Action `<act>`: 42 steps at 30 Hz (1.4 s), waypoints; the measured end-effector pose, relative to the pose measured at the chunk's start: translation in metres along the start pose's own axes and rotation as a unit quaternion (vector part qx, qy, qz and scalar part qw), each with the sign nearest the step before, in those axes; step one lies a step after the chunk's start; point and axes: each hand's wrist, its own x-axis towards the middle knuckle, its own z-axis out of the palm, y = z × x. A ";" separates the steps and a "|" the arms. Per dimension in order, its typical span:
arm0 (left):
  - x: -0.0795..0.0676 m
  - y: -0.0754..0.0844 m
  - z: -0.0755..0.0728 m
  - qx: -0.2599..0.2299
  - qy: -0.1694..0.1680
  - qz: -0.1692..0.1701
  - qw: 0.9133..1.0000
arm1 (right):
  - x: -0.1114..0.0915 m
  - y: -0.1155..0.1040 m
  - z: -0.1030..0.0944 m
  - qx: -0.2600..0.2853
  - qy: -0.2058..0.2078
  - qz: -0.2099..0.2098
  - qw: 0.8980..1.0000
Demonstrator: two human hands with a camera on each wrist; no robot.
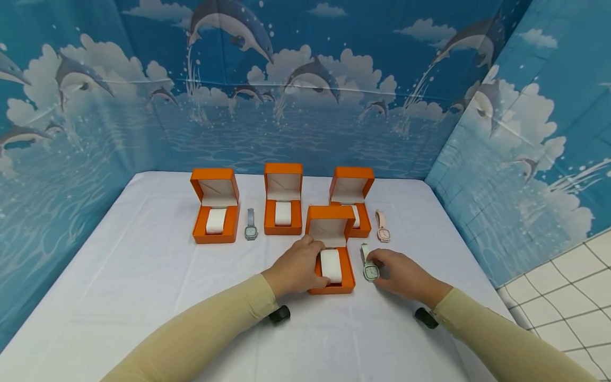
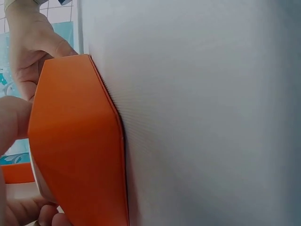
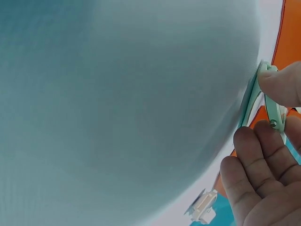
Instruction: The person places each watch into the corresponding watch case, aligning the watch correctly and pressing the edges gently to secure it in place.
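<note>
The nearest orange watch box (image 1: 334, 290) stands with its lid raised and a white cushion (image 1: 331, 266) inside. My left hand (image 1: 297, 268) grips its left side, thumb at the front and fingers toward the lid. In the left wrist view the box's orange side (image 2: 77, 127) fills much of the left half. Just right of the box, my right hand (image 1: 406, 276) pinches a pale green wristwatch (image 1: 371, 272) by its edge. The watch is at the tabletop, strap pointing away from me. In the right wrist view, the thumb presses the watch (image 3: 274, 112) while other fingers lie beside it.
Behind stand three more raised-lid orange boxes, at left (image 1: 215, 239), middle (image 1: 283, 230) and right (image 1: 363, 231), each with a white cushion. A grey-blue watch (image 1: 250, 231) lies between the left and middle boxes. A pink watch (image 1: 383, 233) lies right of the right box.
</note>
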 end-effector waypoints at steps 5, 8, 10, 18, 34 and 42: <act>-0.002 0.000 0.000 -0.013 0.007 0.001 1.000 | 0.000 -0.001 0.000 0.001 -0.001 0.002 1.000; -0.004 0.000 0.001 -0.020 0.012 0.005 1.000 | 0.000 -0.002 0.000 0.003 -0.003 -0.001 1.000; -0.004 -0.001 0.001 -0.021 0.015 0.007 1.000 | 0.000 -0.002 0.000 0.007 -0.004 0.001 1.000; -0.006 0.000 0.000 -0.023 0.022 0.012 0.999 | -0.001 -0.004 -0.002 0.023 -0.008 0.009 1.000; -0.003 0.000 -0.008 -0.085 0.011 -0.017 0.996 | -0.004 -0.006 -0.010 0.023 0.013 0.009 1.000; -0.008 0.004 -0.012 -0.076 0.015 -0.002 0.997 | -0.005 -0.009 -0.014 0.033 0.025 0.023 0.999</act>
